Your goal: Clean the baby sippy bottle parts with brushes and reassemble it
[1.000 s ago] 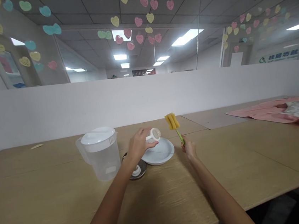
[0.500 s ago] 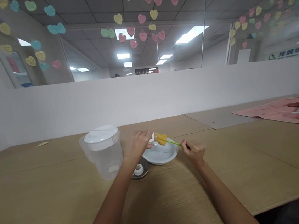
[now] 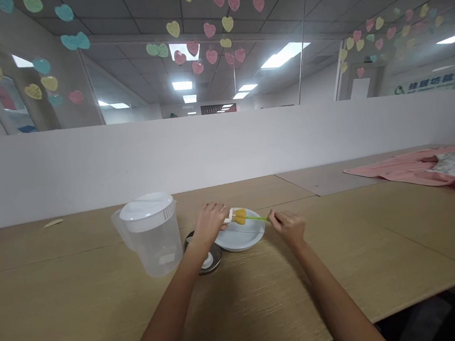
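My left hand (image 3: 210, 220) is wrapped round a small bottle with a white rim (image 3: 229, 216), tipped on its side; most of it is hidden by the fingers. In my closed right hand (image 3: 289, 226) is the thin green handle of a sponge brush (image 3: 239, 216). Its yellow sponge head sits at the bottle's mouth, and how far it reaches inside I cannot tell. Both hands are above the rim of a white bowl (image 3: 241, 244). Under my left forearm, partly covered, lies a round dark lid (image 3: 215, 254) with a white knob (image 3: 208, 261).
A clear plastic jug (image 3: 156, 243) with a white lid stands left of my left hand. Pink cloth (image 3: 398, 170) with a patterned piece lies at the far right. A thin pale piece (image 3: 53, 223) rests at the back left of the wooden table (image 3: 83, 305).
The yellow sponge has shifted slightly towards the bottle, with my right hand moving a little left. The whole view has turned slightly to the right.
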### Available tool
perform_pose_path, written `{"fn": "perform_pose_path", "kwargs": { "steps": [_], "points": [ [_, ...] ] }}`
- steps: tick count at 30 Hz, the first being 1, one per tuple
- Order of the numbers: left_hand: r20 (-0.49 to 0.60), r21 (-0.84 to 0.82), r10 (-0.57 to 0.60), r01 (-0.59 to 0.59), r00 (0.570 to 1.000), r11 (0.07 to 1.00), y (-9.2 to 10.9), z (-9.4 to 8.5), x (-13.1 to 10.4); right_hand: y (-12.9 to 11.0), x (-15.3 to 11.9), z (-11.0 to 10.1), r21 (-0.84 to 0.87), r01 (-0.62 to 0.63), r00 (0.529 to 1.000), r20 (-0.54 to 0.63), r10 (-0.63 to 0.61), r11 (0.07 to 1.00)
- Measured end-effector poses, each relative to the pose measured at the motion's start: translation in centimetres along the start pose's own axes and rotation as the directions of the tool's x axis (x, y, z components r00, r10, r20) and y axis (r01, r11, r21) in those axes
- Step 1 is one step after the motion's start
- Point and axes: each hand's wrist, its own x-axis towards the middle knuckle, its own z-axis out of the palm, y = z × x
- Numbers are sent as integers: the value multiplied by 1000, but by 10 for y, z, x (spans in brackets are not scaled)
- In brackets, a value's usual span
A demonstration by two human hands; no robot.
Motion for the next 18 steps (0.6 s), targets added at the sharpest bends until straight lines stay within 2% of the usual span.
{"fn": "perform_pose_path", "kwargs": {
  "steps": [4, 6, 8, 9, 11, 13, 14, 16, 18],
  "points": [
    [-20, 19, -58, 58, 998, 998, -7, 5, -3, 13, -2, 7, -49, -161, 987, 5, 161, 986],
    [-36, -36, -131, 130, 991, 991, -14, 4, -5, 19, -3, 11, -62, -287, 957, 23, 289, 956],
    [-65, -215, -221, 202, 973, 955, -21, 1, -7, 26, -5, 15, -56, -412, 904, 97, 416, 909],
    [-76, -349, -284, 241, 956, 905, -23, -2, -7, 29, -5, 17, -58, -461, 871, 161, 464, 885],
    [-56, -638, -446, 312, 893, 704, -24, -11, -6, 33, -7, 21, -107, -503, 792, 338, 507, 857],
    [46, -853, -579, 333, 814, 401, -20, -21, -4, 31, -10, 25, -171, -473, 718, 493, 491, 864],
    [112, -914, -607, 322, 787, 249, -16, -26, -2, 29, -12, 27, -189, -446, 691, 549, 470, 875],
    [213, -961, -593, 277, 777, 18, -8, -36, 0, 21, -16, 32, -190, -398, 663, 617, 424, 898],
    [257, -963, -539, 256, 802, -78, -1, -44, 0, 13, -19, 34, -172, -366, 647, 659, 383, 915]
  ]
}}
